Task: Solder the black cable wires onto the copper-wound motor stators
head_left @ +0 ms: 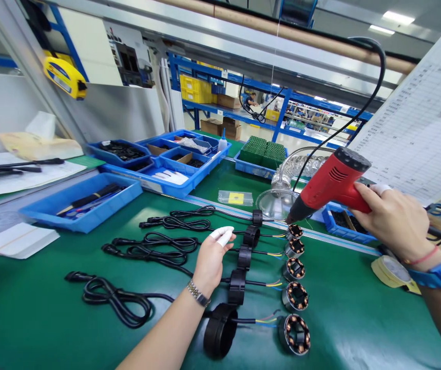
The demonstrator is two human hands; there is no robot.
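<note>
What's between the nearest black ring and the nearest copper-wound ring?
A stub of black cable and thin coloured wires, yellow and blue among them, lie between the black ring and copper-wound ring, as the head view shows.

Ceiling lights glow and the tabletop gleams.

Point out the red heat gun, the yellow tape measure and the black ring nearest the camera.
Red heat gun [330, 177]: head view, on its red body.
Yellow tape measure [65, 78]: head view, on its case.
Black ring [214, 335]: head view, on its outer wall.
</note>
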